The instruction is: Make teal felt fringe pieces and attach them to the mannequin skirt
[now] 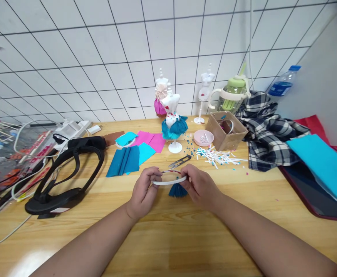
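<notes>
My left hand and my right hand hold a thin roll of white tape between them, just above the table. The fingers of each hand close on opposite sides of the ring, and a red-patterned inner band shows. Beneath the roll, near my right fingertips, is a fan of pleated dark teal paper. Thread snips lie just beyond the roll. Behind them a small white dress-form stand wears a ruffled teal paper skirt.
To the left are a black headset, teal paper sheets and pink paper. White paper strips, a pink dish and a cardboard box stand right of centre. Farther right lies a plaid cloth.
</notes>
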A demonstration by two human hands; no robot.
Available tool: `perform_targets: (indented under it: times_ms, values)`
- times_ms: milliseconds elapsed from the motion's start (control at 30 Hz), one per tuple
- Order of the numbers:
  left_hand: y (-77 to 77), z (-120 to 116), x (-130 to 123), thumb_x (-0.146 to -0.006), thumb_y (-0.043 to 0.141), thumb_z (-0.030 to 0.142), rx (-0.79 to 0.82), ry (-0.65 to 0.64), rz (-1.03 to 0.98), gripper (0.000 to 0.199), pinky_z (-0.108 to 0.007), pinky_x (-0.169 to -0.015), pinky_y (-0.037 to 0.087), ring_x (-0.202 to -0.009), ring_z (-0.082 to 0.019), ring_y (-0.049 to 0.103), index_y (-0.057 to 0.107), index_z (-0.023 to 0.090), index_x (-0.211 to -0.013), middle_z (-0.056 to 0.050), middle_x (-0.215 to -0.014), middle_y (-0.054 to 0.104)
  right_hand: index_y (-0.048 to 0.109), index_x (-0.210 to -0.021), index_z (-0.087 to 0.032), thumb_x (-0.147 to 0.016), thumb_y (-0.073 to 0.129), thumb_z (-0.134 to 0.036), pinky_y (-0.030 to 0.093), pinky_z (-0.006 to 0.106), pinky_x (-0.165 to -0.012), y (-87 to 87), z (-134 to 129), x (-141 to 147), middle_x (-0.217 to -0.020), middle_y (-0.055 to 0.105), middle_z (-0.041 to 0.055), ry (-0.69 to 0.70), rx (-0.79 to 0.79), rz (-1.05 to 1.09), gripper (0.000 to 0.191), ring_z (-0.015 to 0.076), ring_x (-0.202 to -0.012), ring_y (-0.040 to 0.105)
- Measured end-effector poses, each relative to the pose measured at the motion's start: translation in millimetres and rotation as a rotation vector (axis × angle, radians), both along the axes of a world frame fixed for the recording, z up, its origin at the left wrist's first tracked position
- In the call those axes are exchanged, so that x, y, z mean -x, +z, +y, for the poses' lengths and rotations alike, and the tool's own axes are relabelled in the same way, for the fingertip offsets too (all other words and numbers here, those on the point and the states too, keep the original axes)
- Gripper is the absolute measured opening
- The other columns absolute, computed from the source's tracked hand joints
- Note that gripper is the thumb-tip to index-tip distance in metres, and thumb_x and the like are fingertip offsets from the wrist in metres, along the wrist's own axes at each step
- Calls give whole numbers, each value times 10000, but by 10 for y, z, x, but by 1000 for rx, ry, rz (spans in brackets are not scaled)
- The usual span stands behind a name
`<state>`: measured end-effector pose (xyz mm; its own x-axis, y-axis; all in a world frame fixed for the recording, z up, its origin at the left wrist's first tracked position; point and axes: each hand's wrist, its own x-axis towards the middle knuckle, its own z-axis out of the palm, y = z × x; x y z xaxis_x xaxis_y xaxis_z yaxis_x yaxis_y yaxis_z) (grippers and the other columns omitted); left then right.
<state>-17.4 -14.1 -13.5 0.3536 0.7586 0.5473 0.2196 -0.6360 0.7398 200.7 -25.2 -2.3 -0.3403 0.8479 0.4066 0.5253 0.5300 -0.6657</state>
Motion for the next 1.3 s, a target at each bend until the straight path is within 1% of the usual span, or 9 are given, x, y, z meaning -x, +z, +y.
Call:
perform_targets:
  times_ms: [133, 300, 467, 567, 800, 933, 1033, 1167, 1300]
  values:
    - [24, 11, -9, -936, 429, 270, 19, -1, 1, 216, -480, -1029, 359, -765, -167, 542, 488, 203, -1133, -11, -798, 548, 465, -930, -218, -975, 385, -358, 396, 266, -580, 8, -7, -6, -785, 597, 16, -11, 21, 21, 167, 157, -675, 557]
    - [126, 5, -33, -950, 406, 308, -21, -48, 19, 221, -447, -973, 405, -925, -218, 557, 571, 194, -1044, -72, -895, 621, 462, -913, -224, -993, 325, -392, 421, 256, -571, -1, -13, 5, -755, 598, 11, -29, 116, 153, 232, 145, -644, 560]
    - [132, 11, -61, -972, 376, 309, 28, -82, 24, 276, -398, -906, 436, -996, -226, 561, 577, 180, -1111, -99, -993, 632, 451, -947, -226, -1008, 262, -420, 441, 231, -550, -72, -13, 78, -796, 631, -2, 54, 311, 376, 278, 106, -566, 560]
    - [112, 13, -62, -983, 350, 336, 50, -72, 28, 305, -376, -867, 454, -969, -219, 578, 578, 183, -1115, -101, -987, 641, 461, -950, -222, -1007, 273, -417, 444, 229, -547, -70, -15, 91, -841, 668, 6, 101, 361, 367, 277, 100, -550, 557]
    - [118, 19, -57, -985, 362, 289, -51, -69, 90, 254, -359, -865, 419, -902, -196, 556, 578, 191, -1075, -61, -851, 664, 512, -1150, -231, -982, 378, -340, 471, 294, -740, 2, -17, 55, -935, 680, 30, -6, 209, 183, 241, 173, -845, 638]
    - [127, 19, -61, -982, 370, 269, -49, -47, 137, 237, -349, -859, 411, -894, -187, 551, 586, 195, -1048, -51, -843, 657, 442, -1283, -231, -925, 485, -299, 447, 275, -627, 5, -24, 69, -863, 630, 8, -113, 207, 114, 367, 150, -667, 580]
    - [138, 19, -63, -976, 390, 245, -46, -27, 166, 217, -319, -824, 413, -848, -167, 552, 579, 205, -1074, -26, -796, 647, 436, -1313, -246, -893, 517, -238, 415, 254, -568, 21, -31, 65, -791, 562, -21, -139, 166, 113, 427, 122, -582, 502]
    - [150, 16, -63, -960, 415, 209, -55, -65, 211, 223, -299, -792, 416, -802, -153, 557, 579, 211, -1112, -12, -777, 644, 465, -1316, -255, -895, 510, -205, 427, 254, -597, 47, -48, 49, -856, 580, 1, -114, 42, 144, 426, 126, -640, 512]
    - [153, 11, -64, -951, 417, 194, -57, -95, 239, 234, -308, -794, 421, -819, -162, 557, 586, 205, -1112, -26, -803, 637, 521, -1257, -228, -914, 486, -205, 454, 266, -656, 54, -56, 45, -915, 618, 26, -80, 2, 158, 345, 136, -699, 543]
